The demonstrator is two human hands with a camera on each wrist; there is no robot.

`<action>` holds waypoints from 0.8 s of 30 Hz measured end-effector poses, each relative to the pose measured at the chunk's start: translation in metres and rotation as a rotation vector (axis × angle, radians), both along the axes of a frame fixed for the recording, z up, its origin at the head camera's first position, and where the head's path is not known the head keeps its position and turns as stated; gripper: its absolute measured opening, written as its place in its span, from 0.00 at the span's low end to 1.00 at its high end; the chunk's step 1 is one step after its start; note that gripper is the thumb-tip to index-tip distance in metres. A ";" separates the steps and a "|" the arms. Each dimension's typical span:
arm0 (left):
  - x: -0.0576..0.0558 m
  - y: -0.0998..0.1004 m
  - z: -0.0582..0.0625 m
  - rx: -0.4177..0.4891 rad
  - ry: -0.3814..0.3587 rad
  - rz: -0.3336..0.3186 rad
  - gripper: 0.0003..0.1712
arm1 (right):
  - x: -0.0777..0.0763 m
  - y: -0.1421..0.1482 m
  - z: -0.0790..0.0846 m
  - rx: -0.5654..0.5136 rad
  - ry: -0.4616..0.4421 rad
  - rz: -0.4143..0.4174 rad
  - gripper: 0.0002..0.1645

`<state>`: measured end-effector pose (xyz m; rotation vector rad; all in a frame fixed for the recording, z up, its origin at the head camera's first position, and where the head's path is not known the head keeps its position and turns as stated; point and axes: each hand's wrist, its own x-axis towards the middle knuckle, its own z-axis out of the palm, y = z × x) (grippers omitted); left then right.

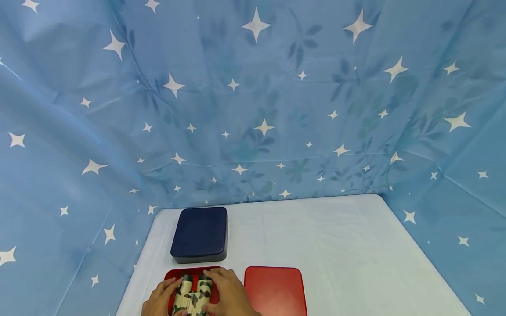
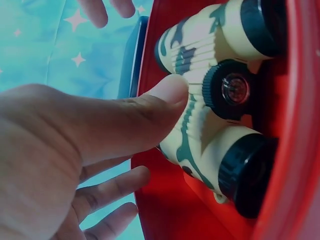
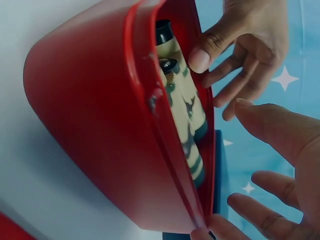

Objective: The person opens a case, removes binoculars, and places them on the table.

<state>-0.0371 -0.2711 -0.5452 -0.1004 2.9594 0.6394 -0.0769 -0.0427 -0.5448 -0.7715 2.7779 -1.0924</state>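
Note:
Camouflage-patterned binoculars (image 2: 200,115) with black eyepieces and a dark focus wheel lie inside a red box (image 3: 95,120). My left hand (image 1: 159,299) is at the box's left side. In the left wrist view its thumb overlaps the binoculars' ribbed middle, while the other fingers (image 2: 117,187) spread loosely near the far rim. My right hand (image 1: 229,294) is over the right side, thumb and fingers apart. The right wrist view shows its lower fingertips (image 3: 202,234) right at the box's rim, its thumb away from the binoculars.
A closed dark blue box (image 1: 200,233) stands behind the red one. To the right lies a flat red lid-like piece (image 1: 274,289) on the white tabletop (image 1: 348,250). Blue star-patterned sheeting (image 1: 261,101) surrounds the table at the back and sides.

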 end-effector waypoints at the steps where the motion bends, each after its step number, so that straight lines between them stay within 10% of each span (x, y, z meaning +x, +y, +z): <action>1: 0.000 0.000 -0.001 0.000 -0.001 -0.001 0.47 | -0.001 -0.001 -0.001 -0.001 0.003 0.006 0.46; 24: -0.006 -0.005 -0.018 0.023 -0.088 -0.013 0.45 | -0.002 -0.017 -0.021 0.133 0.079 0.072 0.44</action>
